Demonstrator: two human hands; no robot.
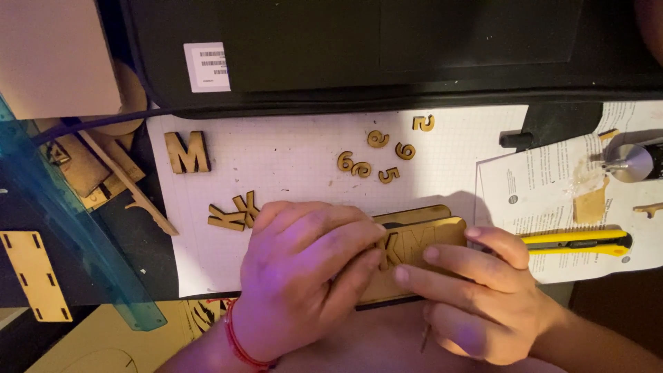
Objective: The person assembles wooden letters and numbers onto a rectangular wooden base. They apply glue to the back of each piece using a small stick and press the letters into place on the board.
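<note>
Both hands are working close together on a thin wooden plaque (pixel 421 238) with rounded corners, which is lying flat on a white gridded mat (pixel 290 166); the left hand (pixel 297 276) is pressing down over the plaque's near-left part, fingers curled on top, probably to pin it; the right hand (pixel 476 297) is closing on the plaque's right end, fingertips laid on its face beside cut-out letters, thumb hidden, so the grip underneath cannot be told; the plaque is sitting between the two hands, touching both. Just beyond the left knuckles a loose wooden K letter (pixel 235 213) is lying; farther off, a wooden M letter (pixel 186 152); beyond both hands, small wooden numerals (pixel 378 155) are lying scattered. Just right of the right hand a yellow utility knife (pixel 577 241) is resting on a printed paper sheet (pixel 545 186), likely kept in reach.
</note>
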